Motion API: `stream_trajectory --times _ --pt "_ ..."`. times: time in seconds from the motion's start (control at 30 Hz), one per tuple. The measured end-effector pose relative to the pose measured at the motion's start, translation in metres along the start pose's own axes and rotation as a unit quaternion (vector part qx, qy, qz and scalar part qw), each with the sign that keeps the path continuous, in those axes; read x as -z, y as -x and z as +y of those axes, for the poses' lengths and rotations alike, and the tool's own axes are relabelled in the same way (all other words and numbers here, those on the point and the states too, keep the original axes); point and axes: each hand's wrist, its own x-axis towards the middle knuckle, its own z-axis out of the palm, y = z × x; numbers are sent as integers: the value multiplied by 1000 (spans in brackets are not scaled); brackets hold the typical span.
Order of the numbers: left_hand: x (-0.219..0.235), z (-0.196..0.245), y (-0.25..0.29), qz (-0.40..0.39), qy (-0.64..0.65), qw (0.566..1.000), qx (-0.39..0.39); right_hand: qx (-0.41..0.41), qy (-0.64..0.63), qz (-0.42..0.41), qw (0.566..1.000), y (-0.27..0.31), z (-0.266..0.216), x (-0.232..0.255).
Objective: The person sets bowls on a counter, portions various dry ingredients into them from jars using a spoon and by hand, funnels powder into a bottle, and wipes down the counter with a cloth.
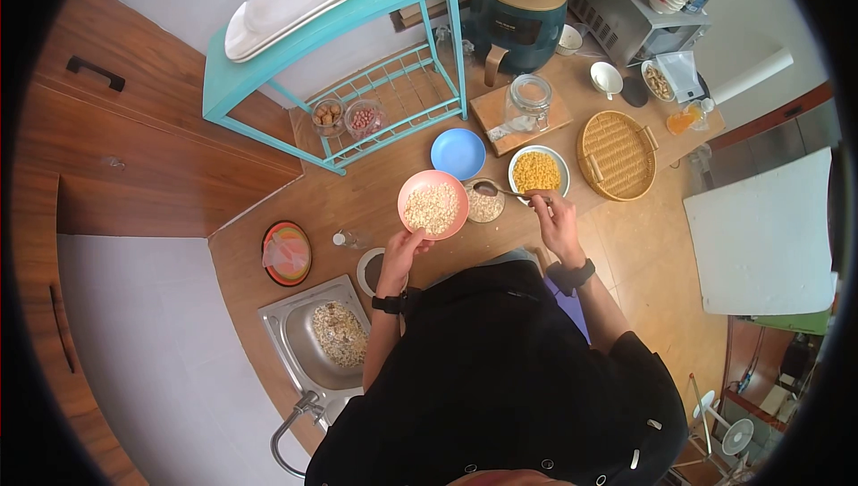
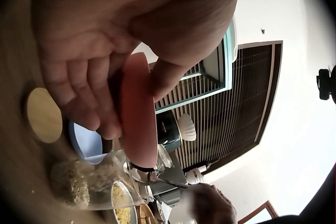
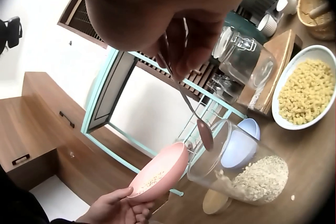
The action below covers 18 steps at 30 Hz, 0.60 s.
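Observation:
My left hand grips the rim of a pink bowl that holds oat flakes, thumb on one side and fingers on the other. My right hand pinches the handle of a metal spoon, whose bowl end hangs at the mouth of a clear glass jar. Flakes lie in the bottom of that jar. In the right wrist view the pink bowl is tilted, close beside the jar's rim. A blue bowl stands behind them.
A white bowl of yellow pasta stands right of the jar, with a wicker basket beyond. A clip-top jar sits on a wooden board. At left are a turquoise rack and a sink with scraps inside.

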Motion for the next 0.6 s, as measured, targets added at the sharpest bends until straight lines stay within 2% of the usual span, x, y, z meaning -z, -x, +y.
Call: stream_trajectory --times 0.07,0.1,0.3,0.37,0.5,0.57,0.6 --pt "-2 1 -2 -10 -8 1000 -7 66 -16 49 996 2 -12 -2" --pt "-3 2 -2 -10 -8 1000 -7 66 -17 50 996 2 -18 -3" --pt "-15 17 -3 -49 22 998 -26 156 37 -14 987 -9 -30 -17" --pt "-17 19 -2 -68 36 996 -34 -10 -157 -50 986 -2 -23 -30" --pt "-20 17 -5 -65 22 997 -42 -57 -234 -95 966 5 8 -43" --pt "-21 14 -4 -58 22 997 -42 -137 -337 -102 926 6 10 -44" --pt "-22 14 -4 -58 22 997 -42 -138 -337 -103 925 7 10 -44"
